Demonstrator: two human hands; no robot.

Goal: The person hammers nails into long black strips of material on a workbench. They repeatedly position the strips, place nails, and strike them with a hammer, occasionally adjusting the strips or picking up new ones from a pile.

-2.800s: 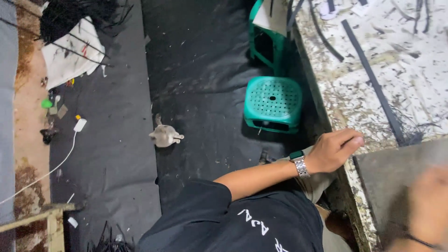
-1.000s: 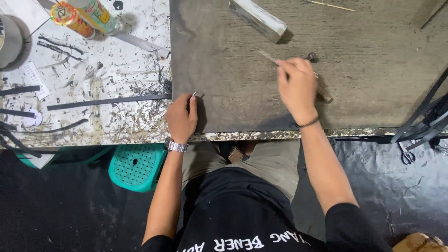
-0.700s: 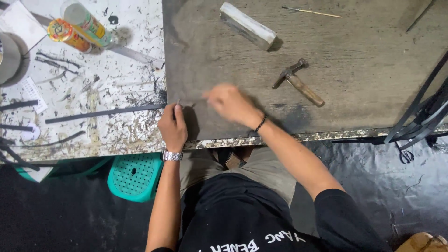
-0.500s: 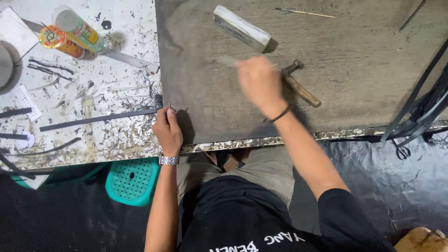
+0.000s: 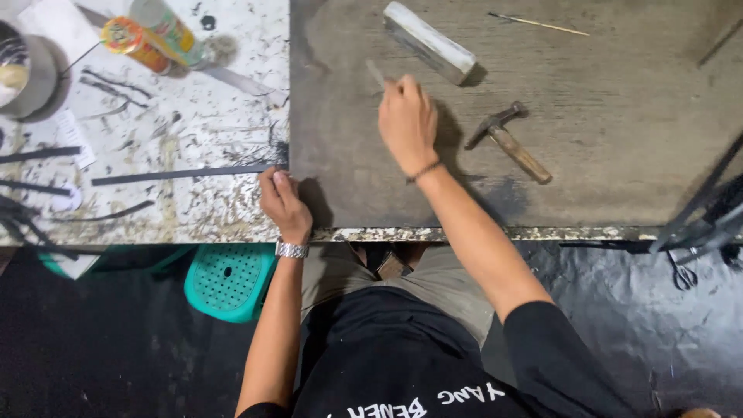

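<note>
My right hand point(image 5: 408, 122) rests on a large dark grey board point(image 5: 604, 116) and grips a thin pale stick point(image 5: 375, 73) whose tip points up and left. My left hand point(image 5: 284, 203) lies at the board's left edge, its fingertips touching the end of a long dark strip point(image 5: 178, 173) on the speckled white tabletop point(image 5: 209, 209); whether it grips the strip is not clear. A small wooden-handled hammer point(image 5: 509, 142) lies just right of my right hand. A pale rectangular block point(image 5: 428, 42) sits above it.
Two cans point(image 5: 151, 39) lie on their sides at the top left, by a round tin point(image 5: 27, 70) and several loose dark strips point(image 5: 46, 213). A thin stick point(image 5: 538, 25) lies at the top. A teal plastic stool point(image 5: 228, 280) stands under the table; scissors point(image 5: 683, 272) hang at the right.
The view swung from the floor up to the table. My right hand left the hammer, swept left to the left hand, then returned to the middle holding the thin stick.
</note>
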